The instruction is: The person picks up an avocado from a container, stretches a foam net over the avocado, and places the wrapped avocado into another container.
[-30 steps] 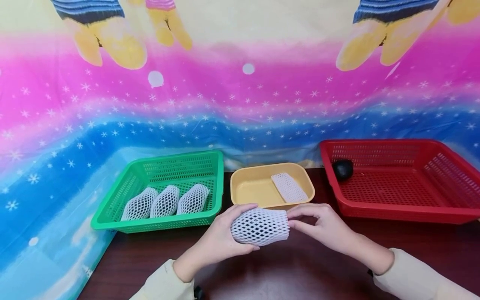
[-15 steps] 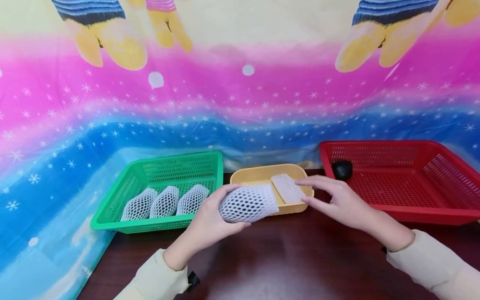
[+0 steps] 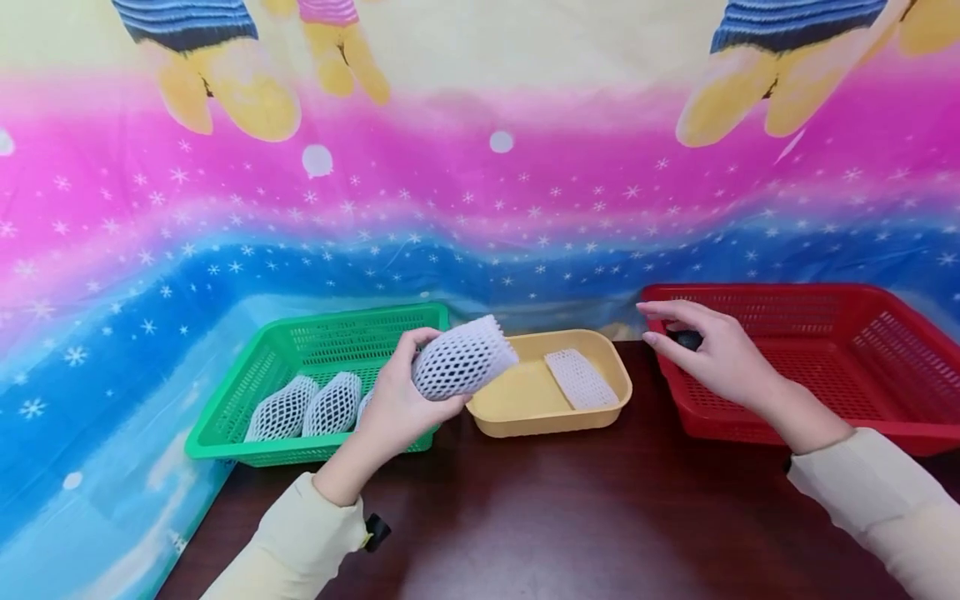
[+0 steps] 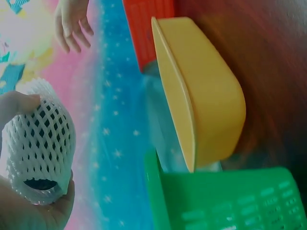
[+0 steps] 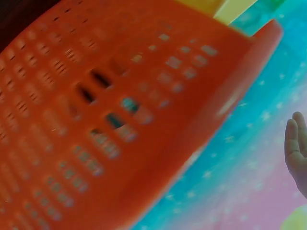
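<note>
In the head view my left hand (image 3: 392, 398) grips a dark fruit-like thing in a white foam net sleeve (image 3: 462, 358), lifted and tilted, its open sleeve end up and right. Dark surface shows through the mesh and at the near end in the left wrist view, with fingers and thumb round the sleeve (image 4: 41, 139). Over the left rim of the red basket (image 3: 825, 426), my right hand (image 3: 723, 350) holds nothing, thumb and fingers apart. Behind it, partly hidden, lies a black rounded thing (image 3: 686, 338) in that basket.
The green basket (image 3: 300, 451) at left holds several sleeved things (image 3: 333, 404), one partly hidden by my left hand. Between the baskets stands a yellow tray (image 3: 517, 392) with a flat foam net sleeve (image 3: 580, 379) in it. A printed cloth (image 3: 480, 192) hangs behind the table (image 3: 600, 517).
My right hand has let go of the sleeve's end and moved right, past the yellow tray to the red basket. My left hand has carried the sleeved thing up and left, tilting it.
</note>
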The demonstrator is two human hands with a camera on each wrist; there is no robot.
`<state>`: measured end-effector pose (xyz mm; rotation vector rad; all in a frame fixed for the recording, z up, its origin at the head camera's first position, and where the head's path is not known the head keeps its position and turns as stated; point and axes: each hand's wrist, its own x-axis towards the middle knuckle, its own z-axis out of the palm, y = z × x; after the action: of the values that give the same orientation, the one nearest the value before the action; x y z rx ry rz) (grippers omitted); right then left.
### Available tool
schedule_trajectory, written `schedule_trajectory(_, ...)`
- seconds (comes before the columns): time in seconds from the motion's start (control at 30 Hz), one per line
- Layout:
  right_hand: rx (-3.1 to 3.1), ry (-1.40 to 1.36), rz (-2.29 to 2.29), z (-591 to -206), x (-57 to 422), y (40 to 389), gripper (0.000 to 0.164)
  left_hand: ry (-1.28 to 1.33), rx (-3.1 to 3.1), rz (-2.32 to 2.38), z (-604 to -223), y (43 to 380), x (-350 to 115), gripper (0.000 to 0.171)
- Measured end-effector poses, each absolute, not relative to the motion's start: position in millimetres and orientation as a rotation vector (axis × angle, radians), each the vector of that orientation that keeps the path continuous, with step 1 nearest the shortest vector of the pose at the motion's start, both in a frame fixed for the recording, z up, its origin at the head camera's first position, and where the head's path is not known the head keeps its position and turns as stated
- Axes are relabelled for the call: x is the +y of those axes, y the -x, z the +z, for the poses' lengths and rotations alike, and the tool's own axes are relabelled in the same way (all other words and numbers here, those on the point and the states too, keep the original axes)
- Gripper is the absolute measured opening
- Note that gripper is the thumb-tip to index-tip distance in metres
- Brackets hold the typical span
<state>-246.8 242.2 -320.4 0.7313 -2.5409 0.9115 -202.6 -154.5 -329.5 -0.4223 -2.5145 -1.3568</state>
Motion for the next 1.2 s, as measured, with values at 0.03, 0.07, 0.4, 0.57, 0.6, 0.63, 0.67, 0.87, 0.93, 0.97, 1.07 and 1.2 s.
schedule_trajectory(0.03,-2.544,-0.705,0.918,-320.7,245.7,248.8,0.047,0.386,-2.523,-1.359,-329.3,205.0,-156.9,0.077)
schedule_trajectory(0.07,-2.545,-0.682,0.933,-321.0,249.2,250.8,0.047,0.356,-2.529,-1.368,-329.2,207.3,-159.3,0.078)
schedule_trajectory(0.4,-2.61,-0.435,1.009,-329.9,281.4,274.2,0.049,0.104,-2.655,-1.338,-336.3,227.3,-183.9,0.095)
schedule_trajectory(0.57,-2.693,-0.33,1.077,-335.8,292.5,285.7,0.056,0.014,-2.723,-1.303,-343.9,236.6,-195.9,0.083)
schedule_trajectory(0.6,-2.71,-0.315,1.09,-337.4,294.3,287.7,0.058,0.001,-2.738,-1.291,-345.6,237.7,-197.9,0.083)
schedule_trajectory(0.63,-2.725,-0.311,1.104,-339.1,295.5,289.6,0.059,-0.013,-2.756,-1.274,-347.3,238.6,-199.7,0.083)
schedule_trajectory(0.67,-2.741,-0.309,1.117,-340.8,296.7,291.2,0.061,-0.024,-2.77,-1.26,-349.1,239.4,-201.5,0.083)
schedule_trajectory(0.87,-2.821,-0.291,1.102,-348.0,303.8,300.8,0.065,-0.08,-2.856,-1.152,-357.9,243.4,-210.9,0.085)
schedule_trajectory(0.93,-2.856,-0.272,1.084,-349.9,307.8,304.5,0.067,-0.095,-2.889,-1.127,-360.0,245.0,-212.8,0.085)
schedule_trajectory(0.97,-2.88,-0.26,1.072,-351.0,310.1,306.3,0.068,-0.099,-2.91,-1.125,-361.0,245.6,-213.5,0.085)
schedule_trajectory(1.07,-2.965,-0.227,1.029,-354.6,317.7,311.8,0.071,-0.1,-2.97,-1.127,-363.4,247.4,-214.9,0.085)
schedule_trajectory(1.2,-3.037,-0.236,0.981,-358.3,325.5,318.7,0.072,-0.089,-3.01,-1.141,-364.0,248.6,-217.7,0.087)
